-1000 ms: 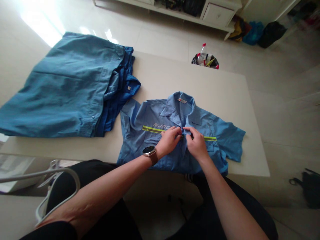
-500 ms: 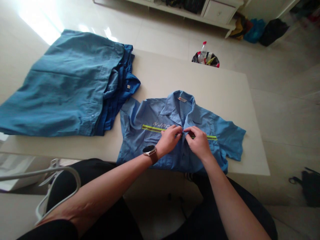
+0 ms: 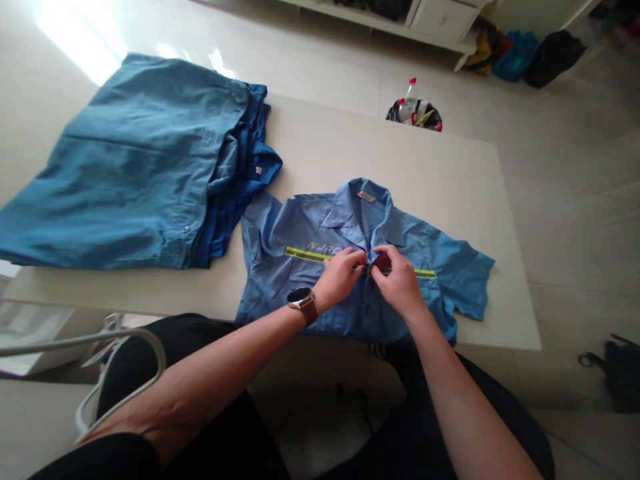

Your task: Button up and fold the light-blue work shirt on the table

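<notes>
A light blue short-sleeved work shirt [image 3: 310, 220] lies front up on the white table [image 3: 450, 170], collar away from me and lower part at the near edge. A yellow-green stripe [image 3: 305, 255] crosses its chest below printed letters. My left hand [image 3: 343, 277], with a watch [image 3: 301, 300] on the wrist, is closed on the shirt's front edge just below the collar opening. My right hand [image 3: 397, 280] pinches the opposite front edge, thumb and forefinger meeting close to the left fingertips. Any button between the fingers is too small to make out.
A pile of folded blue garments [image 3: 135, 160] covers the table's left end, touching the shirt's sleeve. Beyond the far edge stands a bin [image 3: 430, 120] with bottles. A pale cable [image 3: 125, 333] loops at lower left. A white cabinet [image 3: 443, 20] stands farther back.
My right thumb and forefinger have shifted slightly on the shirt's front edge. The left hand keeps its place, and the view has tilted a little.
</notes>
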